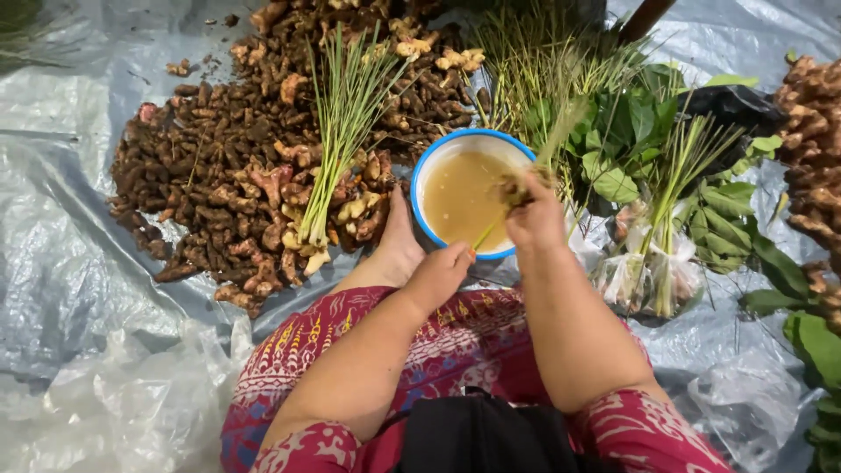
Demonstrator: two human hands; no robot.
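The left hand [438,273] is pinching the thin pale-green lemongrass stalk [487,233] at its base while the right hand [532,215] is gripping higher, holding it over the blue-rimmed white enamel bowl [420,188] so drips are falling into the murky water.

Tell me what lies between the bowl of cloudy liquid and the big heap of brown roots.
In the head view, the person's bare foot lies between the bowl and the root heap, on the plastic sheet.

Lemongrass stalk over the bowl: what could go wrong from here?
1. The stalk, pinched between left hand and right hand, hangs above the blue-rimmed bowl of murky water; it could slip in and splash.
2. The bare foot touches the bowl; a shift might tip it onto the plastic sheet.
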